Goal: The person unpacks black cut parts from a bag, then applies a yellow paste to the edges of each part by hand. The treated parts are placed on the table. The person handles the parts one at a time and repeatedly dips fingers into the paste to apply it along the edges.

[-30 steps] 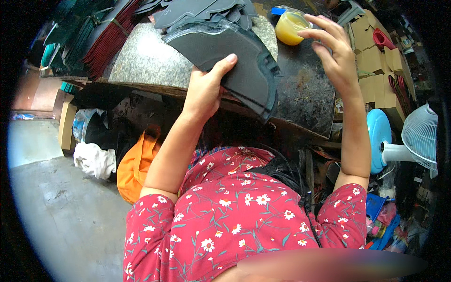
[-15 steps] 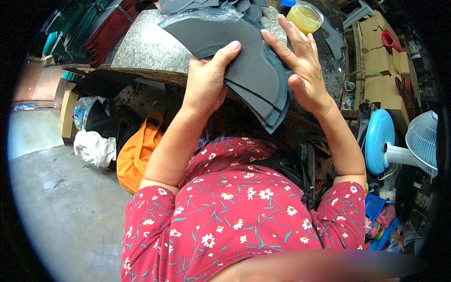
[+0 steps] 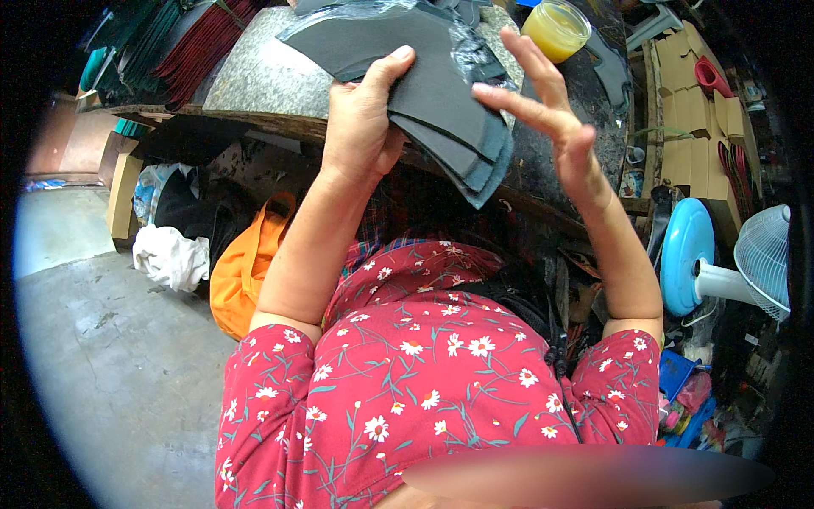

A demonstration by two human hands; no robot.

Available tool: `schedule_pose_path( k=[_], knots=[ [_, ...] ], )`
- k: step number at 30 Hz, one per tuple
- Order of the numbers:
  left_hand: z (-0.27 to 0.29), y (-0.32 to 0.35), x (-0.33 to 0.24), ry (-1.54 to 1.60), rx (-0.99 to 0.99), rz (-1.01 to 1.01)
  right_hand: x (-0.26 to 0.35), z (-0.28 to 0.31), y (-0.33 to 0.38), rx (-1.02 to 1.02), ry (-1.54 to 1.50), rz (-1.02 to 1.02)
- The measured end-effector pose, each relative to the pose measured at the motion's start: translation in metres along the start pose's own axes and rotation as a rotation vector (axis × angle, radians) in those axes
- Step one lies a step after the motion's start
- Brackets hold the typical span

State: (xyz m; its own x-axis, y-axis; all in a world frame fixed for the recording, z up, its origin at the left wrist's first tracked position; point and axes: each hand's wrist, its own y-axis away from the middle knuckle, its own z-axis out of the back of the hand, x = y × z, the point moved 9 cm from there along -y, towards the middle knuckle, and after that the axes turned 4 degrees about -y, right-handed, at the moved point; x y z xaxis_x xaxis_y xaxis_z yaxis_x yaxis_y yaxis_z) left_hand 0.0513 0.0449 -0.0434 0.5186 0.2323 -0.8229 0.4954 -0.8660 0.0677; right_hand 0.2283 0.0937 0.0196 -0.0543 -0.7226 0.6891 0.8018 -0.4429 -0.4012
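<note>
Workroom with a grey floor [image 3: 119, 382]; dark surface [image 3: 604, 127], with a speckled stone slab [image 3: 271, 76] lying on its left part.
Upper left: one bundle of green sheets [image 3: 148, 59] and one bundle of dark red sheets [image 3: 203, 51], resting side by side.
Stack of dark grey pieces [image 3: 437, 93], one: hanging in the air above the near edge of the surface, its layers fanning out at the lower right, a shiny band running along its far and right edges.
Left hand [image 3: 360, 119]: holding the stack at its near side, the grip closing on it, thumb lying on top.
Right hand [image 3: 551, 119]: standing just right of the stack, the grip opening wide, fingers spreading; one fingertip is pointing at the stack's right edge, contact impossible to tell.
Clear jar [image 3: 557, 32], yellow contents: standing beyond the right hand. Grey cut piece [image 3: 607, 72]: lying just right of the jar.
Far right: brown cartons [image 3: 685, 119], with a blue-and-white fan [image 3: 688, 254] sitting nearer.
Lower left: orange bag [image 3: 246, 280] and white cloth [image 3: 174, 259], lying near each other.
</note>
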Motion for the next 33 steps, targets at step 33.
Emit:
schedule_pose_path(
  k=[33],
  knots=[
    [0.092,0.017,-0.073,-0.126,-0.349,-0.374,-0.084,0.062,-0.033,-0.445,-0.267,-0.096]
  ],
)
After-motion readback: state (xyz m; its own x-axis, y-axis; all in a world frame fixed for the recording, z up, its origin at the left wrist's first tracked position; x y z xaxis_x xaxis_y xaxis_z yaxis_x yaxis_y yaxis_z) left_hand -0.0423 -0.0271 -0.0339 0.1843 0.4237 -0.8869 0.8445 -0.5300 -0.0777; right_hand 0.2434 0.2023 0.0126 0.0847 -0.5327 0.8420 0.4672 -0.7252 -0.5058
